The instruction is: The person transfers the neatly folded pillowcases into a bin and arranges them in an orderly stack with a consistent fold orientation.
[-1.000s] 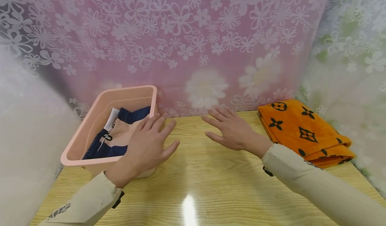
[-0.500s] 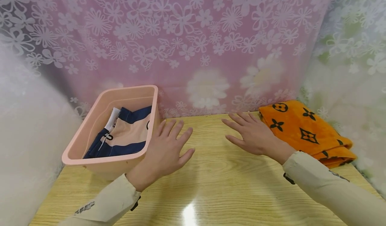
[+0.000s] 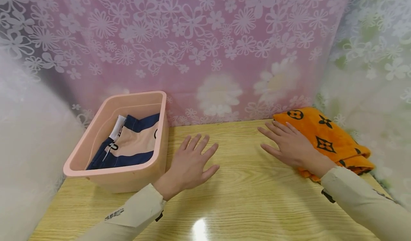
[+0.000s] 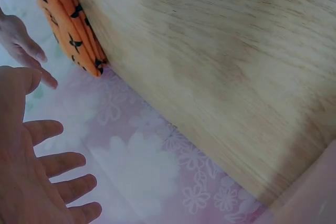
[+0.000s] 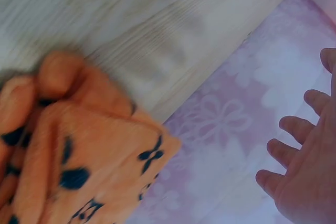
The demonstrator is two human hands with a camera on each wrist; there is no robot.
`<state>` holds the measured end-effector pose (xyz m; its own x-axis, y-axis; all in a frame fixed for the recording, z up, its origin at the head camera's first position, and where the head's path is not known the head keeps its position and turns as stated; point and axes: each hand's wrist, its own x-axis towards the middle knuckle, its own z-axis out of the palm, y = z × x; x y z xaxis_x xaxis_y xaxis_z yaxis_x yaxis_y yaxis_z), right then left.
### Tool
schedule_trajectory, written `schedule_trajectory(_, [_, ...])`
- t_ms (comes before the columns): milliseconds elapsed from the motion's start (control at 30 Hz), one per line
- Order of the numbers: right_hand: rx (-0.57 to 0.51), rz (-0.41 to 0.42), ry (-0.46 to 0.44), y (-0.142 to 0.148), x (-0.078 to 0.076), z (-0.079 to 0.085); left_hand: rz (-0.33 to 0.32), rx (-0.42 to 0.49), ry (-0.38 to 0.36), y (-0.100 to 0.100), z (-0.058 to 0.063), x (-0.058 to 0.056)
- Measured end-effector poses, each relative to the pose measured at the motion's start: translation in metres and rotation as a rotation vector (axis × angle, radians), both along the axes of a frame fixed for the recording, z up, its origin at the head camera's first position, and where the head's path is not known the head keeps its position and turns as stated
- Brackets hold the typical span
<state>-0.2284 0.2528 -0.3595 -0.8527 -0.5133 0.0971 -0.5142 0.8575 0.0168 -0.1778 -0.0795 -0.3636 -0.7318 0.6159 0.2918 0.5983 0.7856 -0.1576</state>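
Note:
My left hand [image 3: 191,166] hovers over the table just right of the pink plastic bin [image 3: 128,175], fingers spread and holding nothing. Folded inside that bin lies a navy and pale pink garment [image 3: 135,141] with a drawstring and a white patch. My right hand [image 3: 290,144], also spread and holding nothing, hangs above the left side of a folded orange cloth [image 3: 325,130] with dark flower motifs. In the right wrist view the orange cloth [image 5: 100,145] appears apart from the right hand [image 5: 310,150]. The left wrist view shows the left hand [image 4: 42,166] with separated fingers.
The wood-grain table [image 3: 237,205] reaches back to a pink floral curtain [image 3: 208,55]. Pale floral sheets hang at the left and right sides. The bin stands at the table's back left, the orange cloth at its right edge.
Both hands have moved to the right, the left one away from the bin and the right one over the orange cloth's edge. The bin and the cloth have stayed in place.

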Motion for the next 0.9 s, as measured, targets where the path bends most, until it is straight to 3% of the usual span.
schedule_trajectory(267, [-0.002,-0.032,-0.01,0.03,-0.003,0.001,-0.009,0.009,-0.035,0.012,-0.015,-0.011])
schedule_trajectory(667, [-0.048,-0.089,-0.013,0.074,-0.011,-0.001,0.013,0.04,-0.133,0.037,-0.027,-0.024])
schedule_trajectory(900, [-0.057,-0.127,-0.065,0.093,-0.013,-0.001,0.029,0.065,-0.209,0.052,-0.03,-0.028])
